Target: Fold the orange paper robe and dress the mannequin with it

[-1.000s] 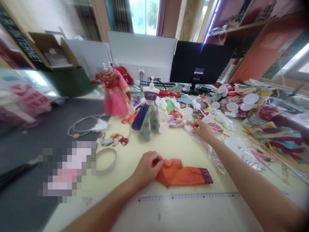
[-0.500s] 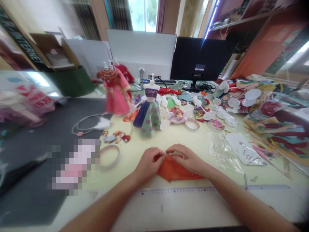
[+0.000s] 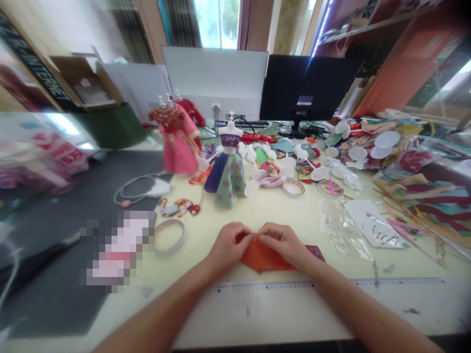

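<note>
An orange piece of fabric (image 3: 267, 259) hangs between my hands just over the table, its upper edge pinched at the middle. My left hand (image 3: 232, 245) grips that edge between thumb and fingertips. Close beside it, my right hand (image 3: 281, 241) pinches the same edge, fingertips almost touching the left ones. Past my right wrist shows a patch of dark purple fabric (image 3: 316, 252). A long ruler (image 3: 265, 287) lies on the table nearer to me. Straight ahead stands a small dress form (image 3: 228, 166) in a purple top and a green and blue skirt.
A tape roll (image 3: 183, 240) lies left of my hands, with a white charger and cable (image 3: 159, 188) behind it. Clear plastic bags (image 3: 340, 228) are at the right. Fabric scraps (image 3: 430, 193) pile up at far right. Monitors (image 3: 309, 88) stand at the back.
My right hand has come down and its fingers have closed on the fabric's upper edge. The purple patch by my right wrist has come into sight.
</note>
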### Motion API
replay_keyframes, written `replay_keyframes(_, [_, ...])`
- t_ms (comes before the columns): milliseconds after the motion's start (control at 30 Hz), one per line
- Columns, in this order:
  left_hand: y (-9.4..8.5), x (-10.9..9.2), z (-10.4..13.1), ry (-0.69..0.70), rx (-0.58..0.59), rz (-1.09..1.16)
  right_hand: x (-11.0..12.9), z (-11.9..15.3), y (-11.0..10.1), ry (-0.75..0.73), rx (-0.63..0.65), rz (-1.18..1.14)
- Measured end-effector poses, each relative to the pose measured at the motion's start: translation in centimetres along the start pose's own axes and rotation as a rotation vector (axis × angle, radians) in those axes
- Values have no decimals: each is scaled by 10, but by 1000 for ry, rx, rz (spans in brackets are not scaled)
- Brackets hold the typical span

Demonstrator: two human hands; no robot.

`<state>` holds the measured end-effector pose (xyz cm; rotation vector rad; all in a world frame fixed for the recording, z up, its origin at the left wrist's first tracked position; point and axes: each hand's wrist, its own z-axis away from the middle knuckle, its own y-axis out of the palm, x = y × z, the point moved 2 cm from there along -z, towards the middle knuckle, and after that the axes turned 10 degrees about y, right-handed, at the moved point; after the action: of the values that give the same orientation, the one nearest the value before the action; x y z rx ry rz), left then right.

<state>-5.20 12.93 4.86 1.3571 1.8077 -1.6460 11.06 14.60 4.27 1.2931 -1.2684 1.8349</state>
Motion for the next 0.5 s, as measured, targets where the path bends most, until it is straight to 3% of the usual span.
replay_keyframes(267, [-1, 5, -1, -48, 57, 145, 0, 3, 2, 72, -17, -110])
replay_keyframes(500, [-2, 6, -1, 57, 35, -55, -6, 5, 1, 104, -32, -50])
